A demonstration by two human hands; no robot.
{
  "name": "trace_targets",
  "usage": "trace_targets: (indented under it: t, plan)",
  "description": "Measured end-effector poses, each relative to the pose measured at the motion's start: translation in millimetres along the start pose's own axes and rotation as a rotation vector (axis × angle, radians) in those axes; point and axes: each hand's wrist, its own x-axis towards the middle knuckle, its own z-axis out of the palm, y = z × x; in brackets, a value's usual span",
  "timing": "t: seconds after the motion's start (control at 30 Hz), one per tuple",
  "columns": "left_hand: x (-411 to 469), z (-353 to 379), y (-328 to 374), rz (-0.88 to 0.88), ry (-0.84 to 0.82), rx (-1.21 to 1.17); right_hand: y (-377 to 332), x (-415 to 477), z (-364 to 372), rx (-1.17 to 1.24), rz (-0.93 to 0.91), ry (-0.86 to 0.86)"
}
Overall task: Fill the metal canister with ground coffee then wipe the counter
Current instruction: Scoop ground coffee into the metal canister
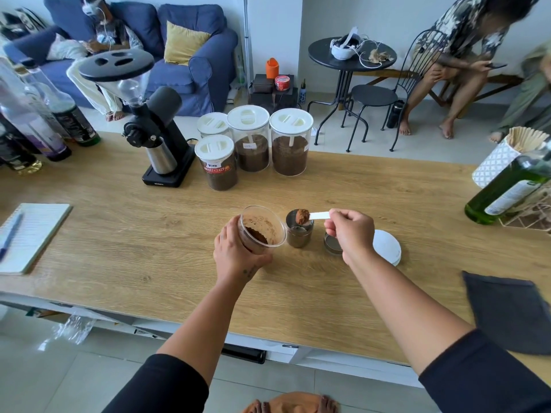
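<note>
The small metal canister stands open on the wooden counter, near its middle. My left hand grips a clear jar of ground coffee, tilted with its mouth toward the canister. My right hand pinches the white handle of a scoop heaped with brown coffee, held right over the canister's mouth. The canister's metal lid lies beside it, partly hidden under my right hand. A white round jar lid rests to the right. A dark grey cloth lies at the counter's right front.
Several lidded coffee jars and a black grinder stand at the back. Bottles line the left edge, a notepad with a pen lies front left, a green bottle stands right. People sit beyond the counter.
</note>
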Motion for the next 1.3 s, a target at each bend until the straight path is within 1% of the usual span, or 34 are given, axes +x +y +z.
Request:
trace_targets:
  t: [0.1, 0.2, 0.27, 0.37, 0.5, 0.57, 0.63, 0.67, 0.77, 0.8, 0.83, 0.87, 0.93, 1.0, 1.07, 1.2, 1.23, 1.3]
  plan:
    - [7, -2, 3, 0.029, 0.007, 0.043, 11, 3, 5, -0.270, -0.196, -0.045]
    - [16, -4, 7, 0.078, 0.003, 0.103, 23, 3, 3, -0.536, -0.481, -0.149]
    - [21, -6, 12, 0.109, 0.008, 0.128, 30, 5, 0, -0.653, -0.677, -0.208]
    - [30, -11, 20, 0.163, 0.007, 0.180, 36, 7, -5, -0.730, -0.880, -0.286]
    - [42, -15, 30, 0.228, -0.014, 0.254, 37, 10, -7, -0.702, -0.959, -0.291]
    - [47, -15, 34, 0.281, -0.005, 0.290, 36, 11, -6, -0.710, -0.958, -0.285]
    - [52, -15, 37, 0.322, -0.002, 0.335, 34, 10, -7, -0.665, -0.941, -0.235]
    - [54, -15, 39, 0.332, -0.006, 0.355, 31, 9, -7, -0.615, -0.928, -0.174]
    - [60, -15, 42, 0.351, -0.023, 0.389, 15, 6, -10, -0.404, -0.839, 0.087]
    - [61, -15, 43, 0.354, -0.027, 0.393, 8, 5, -9, -0.317, -0.774, 0.133]
    - [62, -14, 44, 0.355, -0.029, 0.394, 1, 5, -8, -0.228, -0.694, 0.139]
    - [62, -13, 45, 0.357, -0.034, 0.395, -5, 5, -6, -0.143, -0.614, 0.106]
    - [62, -12, 47, 0.366, -0.042, 0.404, -14, 6, 2, -0.049, -0.496, -0.036]
    - [61, -11, 49, 0.389, -0.051, 0.429, -18, 4, 14, -0.088, -0.425, -0.184]
    - [60, -9, 52, 0.415, -0.057, 0.455, -18, 3, 26, -0.138, -0.331, -0.273]
    - [58, -6, 58, 0.433, -0.055, 0.454, -16, 4, 45, -0.163, -0.160, -0.359]
    - [58, -6, 59, 0.434, -0.055, 0.453, -16, 6, 48, -0.200, -0.155, -0.369]
    - [57, -8, 60, 0.430, -0.066, 0.457, -14, 9, 49, -0.328, -0.210, -0.362]
